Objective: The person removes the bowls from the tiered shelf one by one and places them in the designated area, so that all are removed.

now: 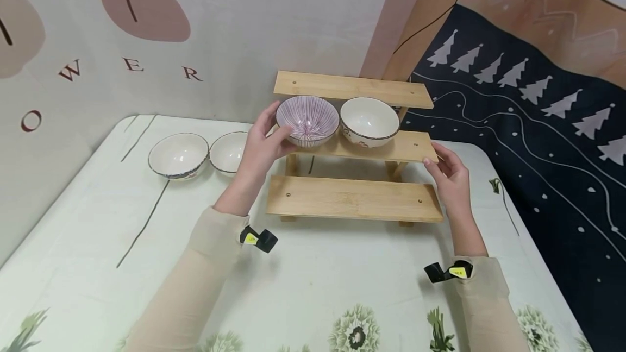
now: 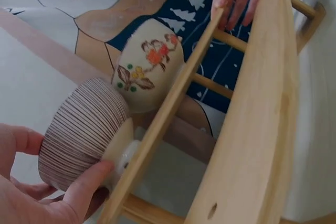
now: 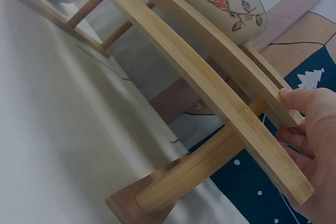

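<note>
My left hand point(image 1: 266, 143) grips a purple-striped bowl point(image 1: 308, 118) by its left side, thumb low on the near side and fingers behind. The bowl is at the left end of the middle tier of a wooden three-tier rack point(image 1: 354, 198), its foot right at the board in the left wrist view. Close beside it on the same tier stands a cream bowl point(image 1: 369, 121) with a dark rim and painted birds and leaves point(image 3: 226, 3) outside. My right hand point(image 1: 451, 175) pinches the right end of the middle board, thumb point(image 3: 302, 99) on top and fingers beneath.
Left of the rack, two white bowls with dark rims stand on the table: one farther left point(image 1: 178, 155) and one point(image 1: 227, 152) partly hidden behind my left hand. A patterned cloth point(image 1: 293, 26) hangs behind the rack. The tablecloth point(image 1: 313, 265) has printed flowers along its near side.
</note>
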{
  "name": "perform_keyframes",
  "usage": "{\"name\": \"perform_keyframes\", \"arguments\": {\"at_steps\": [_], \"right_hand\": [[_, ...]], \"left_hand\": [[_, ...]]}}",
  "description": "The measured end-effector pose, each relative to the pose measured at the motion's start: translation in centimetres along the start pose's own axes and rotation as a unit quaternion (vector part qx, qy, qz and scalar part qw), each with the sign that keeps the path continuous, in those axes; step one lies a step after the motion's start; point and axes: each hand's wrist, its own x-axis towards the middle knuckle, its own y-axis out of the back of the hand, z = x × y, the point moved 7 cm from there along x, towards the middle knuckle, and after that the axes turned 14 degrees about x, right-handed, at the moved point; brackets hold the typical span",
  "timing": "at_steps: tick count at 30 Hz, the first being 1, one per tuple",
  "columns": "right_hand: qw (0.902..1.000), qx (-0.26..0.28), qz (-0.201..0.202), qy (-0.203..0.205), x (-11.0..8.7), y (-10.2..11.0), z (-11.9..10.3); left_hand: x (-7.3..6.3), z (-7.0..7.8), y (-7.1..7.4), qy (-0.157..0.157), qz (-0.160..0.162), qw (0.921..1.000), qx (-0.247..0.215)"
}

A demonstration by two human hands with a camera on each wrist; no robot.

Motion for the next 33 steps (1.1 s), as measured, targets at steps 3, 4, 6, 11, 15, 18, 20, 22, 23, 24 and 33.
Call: {"name": "perform_keyframes", "arguments": {"at_steps": [3,4,6,11,15,18,20,22,23,24,33], "right_hand": [[1.0000,0.000,0.000,-0.002,0.0,0.0,0.0],[1.0000,0.000,0.000,-0.002,0.0,0.0,0.0],[1.0000,0.001,0.000,-0.001,0.0,-0.1,0.0],[1.0000,0.004,0.003,0.004,0.1,0.0,-0.1],[1.0000,0.005,0.007,-0.003,0.1,0.1,0.1],[0.9999,0.004,0.006,-0.007,0.0,0.1,0.2],[1.0000,0.002,0.006,-0.006,0.0,0.1,0.2],[1.0000,0.004,0.005,-0.004,0.0,0.0,0.1],[1.0000,0.005,0.005,-0.001,0.1,0.0,0.1],[1.0000,0.006,0.005,0.001,0.1,0.0,0.1],[1.0000,-0.003,-0.002,-0.001,0.2,0.1,0.1]], "left_hand": [[-0.2,0.1,0.2,0.009,0.002,1.0000,0.004],[-0.2,0.2,0.3,0.011,0.001,0.9999,0.006],[-0.4,0.3,0.6,0.014,-0.003,0.9999,0.007],[-0.9,0.5,1.4,0.019,-0.010,0.9997,0.005],[-1.3,0.4,2.2,0.024,-0.013,0.9996,-0.001],[-1.9,0.4,2.8,0.023,-0.016,0.9996,-0.005],[-2.3,0.6,3.3,0.022,-0.016,0.9996,-0.002],[-2.8,0.8,3.9,0.017,-0.014,0.9997,0.009],[-3.0,0.9,4.2,0.016,-0.013,0.9997,0.011],[-3.3,1.0,4.4,0.014,-0.013,0.9998,0.010],[-4.8,0.7,6.6,-0.002,-0.017,0.9998,0.006]]}}
